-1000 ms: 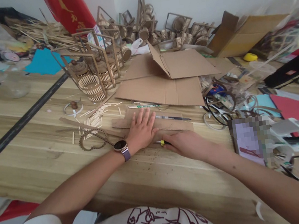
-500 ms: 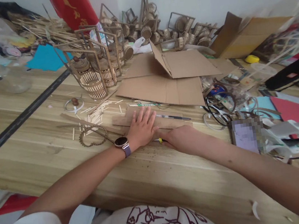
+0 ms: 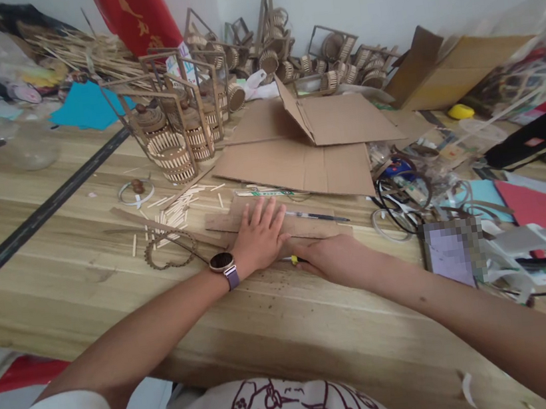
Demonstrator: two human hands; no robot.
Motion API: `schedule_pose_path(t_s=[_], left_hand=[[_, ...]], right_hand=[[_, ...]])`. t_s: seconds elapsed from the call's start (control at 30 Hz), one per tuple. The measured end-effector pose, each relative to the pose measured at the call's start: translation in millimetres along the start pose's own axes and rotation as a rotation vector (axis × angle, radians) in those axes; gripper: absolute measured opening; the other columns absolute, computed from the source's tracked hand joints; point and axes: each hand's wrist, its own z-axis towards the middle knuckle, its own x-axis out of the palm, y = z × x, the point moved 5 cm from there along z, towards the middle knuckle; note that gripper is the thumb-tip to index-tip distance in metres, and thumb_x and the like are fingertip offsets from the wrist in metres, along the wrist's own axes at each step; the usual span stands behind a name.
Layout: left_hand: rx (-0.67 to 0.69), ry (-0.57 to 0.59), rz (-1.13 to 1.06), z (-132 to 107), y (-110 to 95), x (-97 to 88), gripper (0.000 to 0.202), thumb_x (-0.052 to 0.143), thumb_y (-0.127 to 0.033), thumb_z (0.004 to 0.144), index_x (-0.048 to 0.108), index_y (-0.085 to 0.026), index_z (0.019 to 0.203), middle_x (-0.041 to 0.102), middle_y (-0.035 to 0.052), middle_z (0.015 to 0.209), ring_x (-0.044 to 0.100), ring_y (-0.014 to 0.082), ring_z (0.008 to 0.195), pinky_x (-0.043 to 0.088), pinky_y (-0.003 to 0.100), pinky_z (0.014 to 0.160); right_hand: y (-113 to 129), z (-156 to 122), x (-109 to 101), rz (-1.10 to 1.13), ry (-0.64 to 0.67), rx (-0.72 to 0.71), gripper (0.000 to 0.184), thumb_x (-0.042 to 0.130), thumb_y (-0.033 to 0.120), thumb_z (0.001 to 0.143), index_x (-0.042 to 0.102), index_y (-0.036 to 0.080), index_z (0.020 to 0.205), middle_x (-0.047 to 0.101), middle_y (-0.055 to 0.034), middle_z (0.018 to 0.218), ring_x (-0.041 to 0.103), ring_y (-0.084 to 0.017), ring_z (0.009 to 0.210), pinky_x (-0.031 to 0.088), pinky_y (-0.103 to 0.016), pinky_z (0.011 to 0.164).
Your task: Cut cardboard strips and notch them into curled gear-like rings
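My left hand [image 3: 258,236], with a watch on its wrist, lies flat with fingers spread on a strip of brown cardboard [image 3: 316,223] on the wooden table [image 3: 87,282]. My right hand [image 3: 333,257] is closed round a small tool with a yellow end [image 3: 293,259], held at the strip's near edge right beside the left hand. A thin pen [image 3: 317,215] lies on the cardboard just past my fingers.
Short wooden sticks [image 3: 173,212] and a toothed cardboard ring [image 3: 168,252] lie left of the hands. Woven lantern frames [image 3: 174,137] stand behind, next to flattened cardboard sheets [image 3: 306,153]. Cables, rings and coloured paper [image 3: 529,204] crowd the right side.
Both hands stay in place on the cardboard strip; only the camera view has shifted slightly.
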Motion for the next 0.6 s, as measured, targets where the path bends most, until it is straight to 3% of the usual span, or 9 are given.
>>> schedule_pose_path(t_s=[0.27,0.6], left_hand=[[0.008,-0.010,0.001,-0.1,-0.5,-0.2,0.061,0.033,-0.047,0.101,0.033,-0.013,0.152,0.022,0.0166,0.161,0.017,0.0373,0.148,0.020,0.060,0.116],[0.014,-0.033,0.018,-1.7,-0.3,-2.2,0.061,0.034,-0.047,0.101,0.034,-0.013,0.151,0.025,0.0168,0.160,0.018,0.0364,0.148,0.020,0.059,0.117]], right_hand=[[4.7,-0.4,-3.9,-0.050,-0.001,0.009,0.031,0.047,0.032,0.098,0.062,0.023,0.124,0.078,-0.0088,0.093,0.074,-0.025,0.080,0.043,-0.027,0.056],[12.0,8.7,-4.2,-0.144,-0.057,0.016,0.028,0.050,0.015,0.093,0.070,0.019,0.112,0.075,-0.0120,0.074,0.074,-0.026,0.070,0.038,-0.025,0.049]])
